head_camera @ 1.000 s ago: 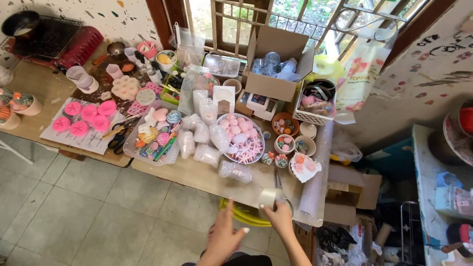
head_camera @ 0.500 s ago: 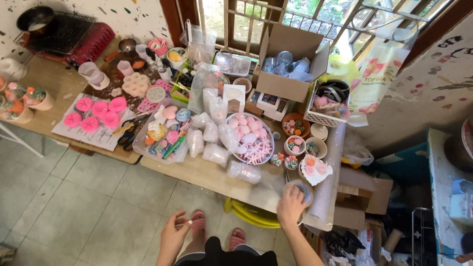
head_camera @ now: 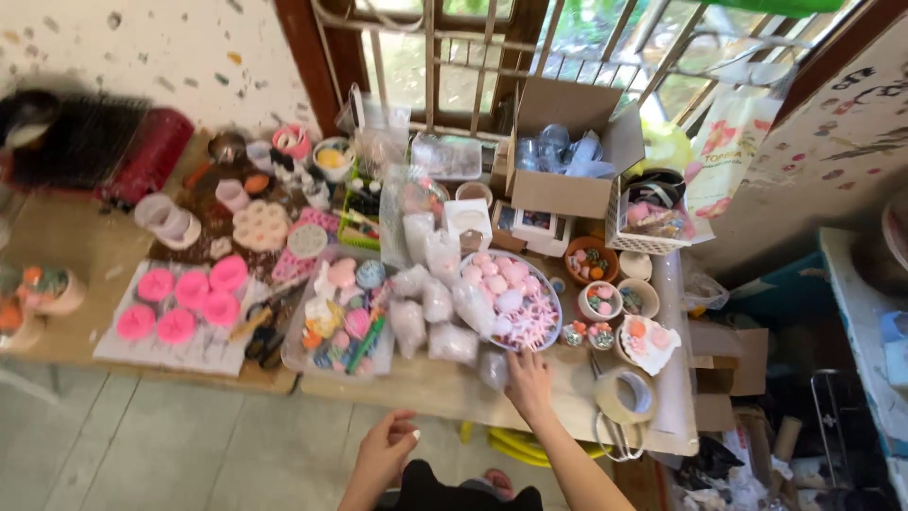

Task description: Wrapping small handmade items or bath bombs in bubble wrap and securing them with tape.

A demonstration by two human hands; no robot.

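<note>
Now, right hand (head_camera: 530,386) touching wrapped packet (head_camera: 494,367)

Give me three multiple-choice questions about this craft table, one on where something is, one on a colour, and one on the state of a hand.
1. Where does the roll of tape lie?
A. On the floor tiles
B. On the table near its right end, right of the right hand
C. Inside the cardboard box

2. What colour are the round moulds on the sheet at the left?
A. Pink
B. Green
C. Black

3. How is the left hand?
A. Gripping scissors
B. Pressed on the window bars
C. Loosely curled, empty, off the table

Answers:
1 B, the roll sits flat on the tabletop beside the hand.
2 A, all of them show bright pink.
3 C, it hangs below the table edge with nothing in it.
</note>
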